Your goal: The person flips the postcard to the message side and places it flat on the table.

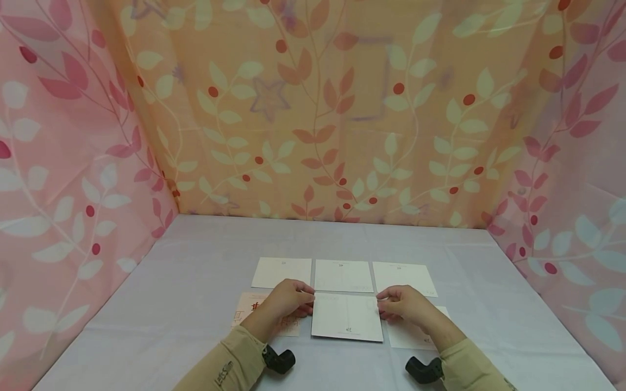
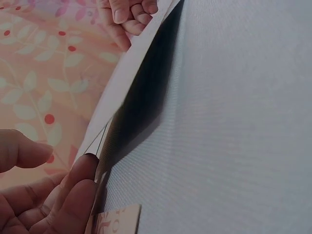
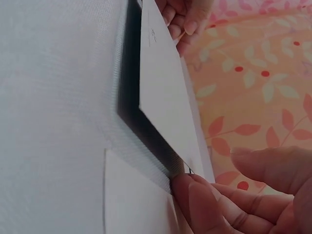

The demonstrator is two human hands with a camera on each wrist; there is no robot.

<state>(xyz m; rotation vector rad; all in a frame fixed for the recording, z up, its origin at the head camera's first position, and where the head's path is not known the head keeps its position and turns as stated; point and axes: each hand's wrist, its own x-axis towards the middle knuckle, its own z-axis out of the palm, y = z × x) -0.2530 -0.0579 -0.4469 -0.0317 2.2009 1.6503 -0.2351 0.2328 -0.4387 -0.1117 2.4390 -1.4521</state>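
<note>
A white card (image 1: 347,317) with small print near its front edge lies between my two hands, its near edge raised above the white cloth with a dark shadow beneath. My left hand (image 1: 288,298) holds its left edge at the fingertips; in the left wrist view the thumb (image 2: 29,151) stands apart from the card. At the opposite edge, my right hand (image 1: 403,304) holds the card by its fingertips, and the right wrist view shows the thumb (image 3: 253,163) clear of it. Under my left forearm lies a pale orange card (image 1: 242,312) with red characters, partly hidden.
Behind are three white cards in a row: left (image 1: 282,272), middle (image 1: 344,276) and right (image 1: 405,278). Another white card (image 1: 408,336) lies partly under my right hand. Floral cloth (image 1: 318,108) hangs around the white-covered table (image 1: 171,304). Black wrist devices (image 1: 280,360) sit on both sleeves.
</note>
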